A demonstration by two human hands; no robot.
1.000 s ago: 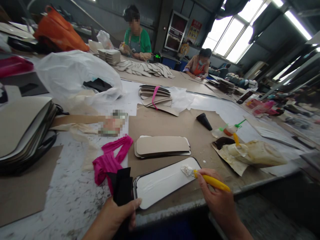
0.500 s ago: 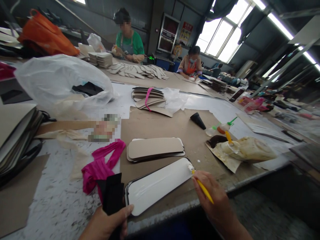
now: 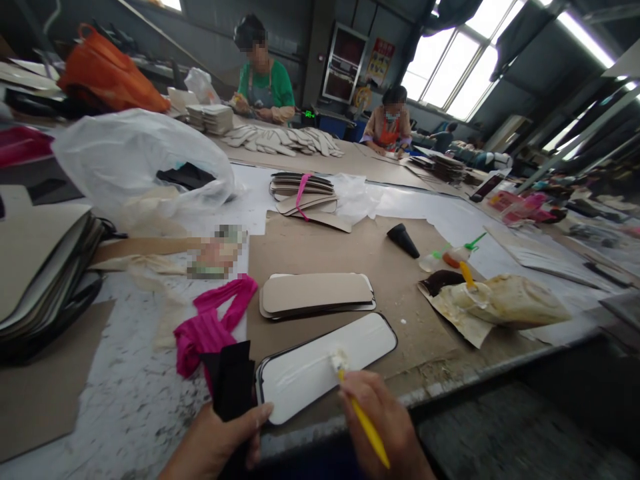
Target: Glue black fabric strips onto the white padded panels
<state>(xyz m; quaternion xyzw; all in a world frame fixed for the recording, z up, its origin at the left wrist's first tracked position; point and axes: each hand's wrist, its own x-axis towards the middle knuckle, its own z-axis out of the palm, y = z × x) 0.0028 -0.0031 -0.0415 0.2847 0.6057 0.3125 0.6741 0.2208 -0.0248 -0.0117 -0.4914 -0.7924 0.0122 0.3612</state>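
Note:
My right hand (image 3: 383, 420) grips a yellow-handled glue brush (image 3: 367, 427), its bristles pressed on the middle of a long white rounded panel (image 3: 305, 380). A whitish blob sits at the bristles, and wet streaks run along the panel's left half. Several black strips (image 3: 233, 383) stick up from my closed left hand (image 3: 225, 433), whose thumb rests on the panel's near-left corner. The fingers under that hand are mostly hidden. Just behind the panel lies a stack of beige rounded pieces (image 3: 317, 293). Left of it is a crumpled magenta cloth strip (image 3: 205, 340).
To the right are a glue-stained bag (image 3: 520, 300) with a yellow stick in its opening, small bottles (image 3: 455, 255) and a black cone (image 3: 403, 240). A tied bundle (image 3: 305, 193) and a clear plastic bag (image 3: 145, 153) lie farther back. Two people work across the table.
My right hand has drawn the brush from the panel's far right end leftward to its middle. My left hand stays at the near-left corner. The whole view has shifted slightly.

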